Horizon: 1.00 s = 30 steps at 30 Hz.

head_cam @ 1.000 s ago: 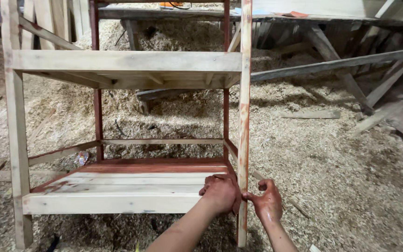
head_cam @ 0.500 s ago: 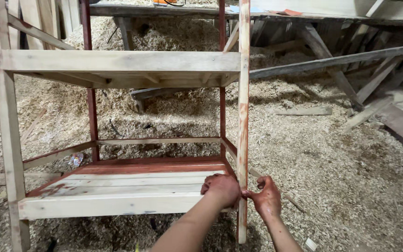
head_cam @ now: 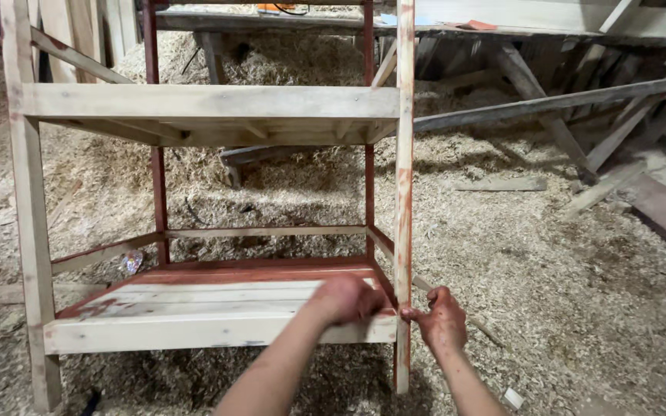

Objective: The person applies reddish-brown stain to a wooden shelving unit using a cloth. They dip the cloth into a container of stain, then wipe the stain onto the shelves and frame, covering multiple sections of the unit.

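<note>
A wooden shelf frame [head_cam: 210, 223] stands on sawdust-covered floor [head_cam: 564, 262], with a workbench [head_cam: 502, 23] behind it.

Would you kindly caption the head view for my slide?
Both hands, left hand and right hand, meet at a wooden shelf frame's front post above sawdust.

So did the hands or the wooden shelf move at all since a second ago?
Hardly. The left hand and right hand stay at the front right post by the lower shelf; nothing taken or let go. Only the view shifted slightly.

light: soft, even | shadows: faint | focus: sharp | edges: slight distortion
</note>
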### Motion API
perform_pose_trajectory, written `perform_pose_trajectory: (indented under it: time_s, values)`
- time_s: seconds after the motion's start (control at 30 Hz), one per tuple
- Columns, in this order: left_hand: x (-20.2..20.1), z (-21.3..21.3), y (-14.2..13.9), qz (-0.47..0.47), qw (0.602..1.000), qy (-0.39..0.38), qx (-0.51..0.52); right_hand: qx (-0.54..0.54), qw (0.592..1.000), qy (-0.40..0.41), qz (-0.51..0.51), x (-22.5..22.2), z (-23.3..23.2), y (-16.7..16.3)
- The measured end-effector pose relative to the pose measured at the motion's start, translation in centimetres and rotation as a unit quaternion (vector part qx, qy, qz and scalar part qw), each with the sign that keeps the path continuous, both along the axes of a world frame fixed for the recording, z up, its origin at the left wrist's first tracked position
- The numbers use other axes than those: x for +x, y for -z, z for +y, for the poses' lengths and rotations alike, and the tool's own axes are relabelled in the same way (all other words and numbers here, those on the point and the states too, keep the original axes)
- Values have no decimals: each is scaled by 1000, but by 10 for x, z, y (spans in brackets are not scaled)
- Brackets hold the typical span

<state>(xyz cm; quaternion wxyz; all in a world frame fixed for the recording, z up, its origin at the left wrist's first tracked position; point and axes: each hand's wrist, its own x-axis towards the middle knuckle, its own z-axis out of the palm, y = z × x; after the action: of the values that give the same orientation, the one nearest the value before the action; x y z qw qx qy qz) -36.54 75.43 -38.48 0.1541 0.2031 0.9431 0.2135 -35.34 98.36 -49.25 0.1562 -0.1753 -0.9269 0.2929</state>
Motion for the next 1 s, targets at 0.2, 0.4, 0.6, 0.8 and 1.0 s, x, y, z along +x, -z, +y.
perform_pose_trajectory:
  time_s: [0.2, 0.4, 0.6, 0.8, 1.0]
  values:
    - [-22, 19, 14, 32, 999, -26, -2, -15, 995, 14, -95, 1, -6, -12]
    - [-2, 62, 71, 170, 984, 49, 10, -8, 999, 23, -40, 3, -4, -2]
    - [12, 56, 78, 239, 953, 66, 175, -30, 999, 9, -12, -5, 3, 13]
    - [6, 26, 49, 85, 987, -1, 136, -48, 999, -8, 10, 0, 6, 17]
    - [-5, 46, 52, 132, 991, 18, -6, -35, 998, 17, -44, -1, 4, 16]
